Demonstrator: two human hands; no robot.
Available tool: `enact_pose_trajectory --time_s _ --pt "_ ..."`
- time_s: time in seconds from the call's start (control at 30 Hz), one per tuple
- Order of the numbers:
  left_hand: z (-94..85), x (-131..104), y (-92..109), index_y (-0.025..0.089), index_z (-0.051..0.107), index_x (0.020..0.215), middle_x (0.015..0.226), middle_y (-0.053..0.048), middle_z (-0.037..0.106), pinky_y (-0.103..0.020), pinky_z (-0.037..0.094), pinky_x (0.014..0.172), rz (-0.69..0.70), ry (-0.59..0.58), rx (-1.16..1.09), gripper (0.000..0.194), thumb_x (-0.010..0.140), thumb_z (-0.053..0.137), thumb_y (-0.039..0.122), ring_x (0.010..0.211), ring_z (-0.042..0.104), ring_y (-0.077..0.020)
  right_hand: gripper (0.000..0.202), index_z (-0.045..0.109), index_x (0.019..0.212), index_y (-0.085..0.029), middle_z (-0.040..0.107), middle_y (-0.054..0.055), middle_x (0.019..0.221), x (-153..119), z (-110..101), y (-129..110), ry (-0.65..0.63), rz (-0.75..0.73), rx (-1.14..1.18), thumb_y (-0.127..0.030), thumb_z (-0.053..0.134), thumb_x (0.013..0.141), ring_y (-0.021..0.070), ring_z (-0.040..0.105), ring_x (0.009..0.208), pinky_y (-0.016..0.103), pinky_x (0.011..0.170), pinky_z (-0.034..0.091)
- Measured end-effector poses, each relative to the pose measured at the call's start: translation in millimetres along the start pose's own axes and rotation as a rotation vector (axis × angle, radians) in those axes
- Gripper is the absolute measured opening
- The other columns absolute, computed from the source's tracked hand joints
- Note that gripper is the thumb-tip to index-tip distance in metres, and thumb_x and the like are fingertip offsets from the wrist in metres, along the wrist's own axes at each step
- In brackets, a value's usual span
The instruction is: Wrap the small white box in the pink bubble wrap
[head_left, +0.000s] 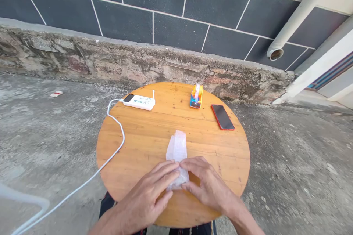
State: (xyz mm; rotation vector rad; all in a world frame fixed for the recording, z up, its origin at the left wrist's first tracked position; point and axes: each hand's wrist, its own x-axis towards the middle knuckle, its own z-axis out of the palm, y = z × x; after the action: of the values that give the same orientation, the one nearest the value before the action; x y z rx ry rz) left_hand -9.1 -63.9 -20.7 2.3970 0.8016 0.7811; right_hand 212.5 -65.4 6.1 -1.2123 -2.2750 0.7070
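A strip of white, translucent wrapping, which looks like bubble wrap, lies lengthwise near the front of the round table. Its far end lies loose, and the near part is bunched under my fingers. My left hand comes in from the left, its fingers pressed together on the wrapping and its thumb at the near edge. From the right, my right hand grips the other side between thumb and fingers. The fingertips of both hands meet over the middle. Whether anything is inside the wrapping, I cannot tell.
On the wooden table sit a white device with a cable trailing left, an orange and blue tape dispenser, and a red-edged phone. A stone-based wall stands behind; a small packet lies on the ground.
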Motion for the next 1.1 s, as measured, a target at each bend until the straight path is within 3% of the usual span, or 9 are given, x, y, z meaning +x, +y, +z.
enact_pose_trajectory --time_s 0.2,0.43,0.63,0.9,1.1 --pt "0.4 8.3 -5.2 0.025 0.048 0.129 0.130 -0.005 0.057 -0.036 0.046 0.104 -0.009 0.063 -0.045 0.045 0.088 0.049 0.007 0.124 0.049 -0.0195 0.036 0.064 0.114 -0.023 0.068 0.005 0.114 10.0 -9.5 1.8 -0.043 0.055 0.052 -0.023 0.069 0.079 0.0231 0.059 0.106 0.037 0.095 0.044" --pt "2.5 7.1 -9.0 0.025 0.050 0.127 0.129 -0.006 0.058 -0.037 0.046 0.102 -0.003 0.073 -0.078 0.042 0.088 0.051 0.009 0.122 0.050 -0.0204 0.032 0.063 0.113 -0.025 0.068 0.004 0.111 15.1 -11.5 -0.9 -0.092 0.093 0.104 -0.024 0.067 0.081 0.0219 0.063 0.099 0.035 0.088 0.048" --pt "3.1 8.1 -12.7 0.025 0.050 0.127 0.128 -0.006 0.058 -0.036 0.045 0.101 -0.015 0.088 -0.103 0.040 0.090 0.050 0.011 0.121 0.051 -0.0199 0.033 0.062 0.114 -0.024 0.071 0.001 0.096 16.7 -12.8 6.6 -0.155 0.144 0.160 -0.031 0.065 0.082 0.0192 0.064 0.085 0.031 0.078 0.050" --pt "-14.2 24.4 -10.2 0.026 0.060 0.120 0.124 -0.003 0.062 -0.033 0.044 0.100 -0.211 0.003 -0.314 0.034 0.088 0.054 0.017 0.115 0.055 -0.0196 0.024 0.065 0.107 -0.022 0.069 0.000 0.094 28.7 -15.7 12.8 -0.206 0.102 0.297 -0.036 0.057 0.089 0.0170 0.060 0.085 0.028 0.077 0.047" --pt "-24.1 35.8 -8.4 0.027 0.063 0.118 0.117 -0.003 0.066 -0.032 0.046 0.095 -0.345 -0.031 -0.439 0.032 0.088 0.053 0.020 0.106 0.060 -0.0200 0.019 0.066 0.102 -0.024 0.064 0.000 0.097 36.2 -18.5 19.8 -0.234 0.041 0.216 -0.034 0.053 0.092 0.0153 0.059 0.085 0.027 0.074 0.048"
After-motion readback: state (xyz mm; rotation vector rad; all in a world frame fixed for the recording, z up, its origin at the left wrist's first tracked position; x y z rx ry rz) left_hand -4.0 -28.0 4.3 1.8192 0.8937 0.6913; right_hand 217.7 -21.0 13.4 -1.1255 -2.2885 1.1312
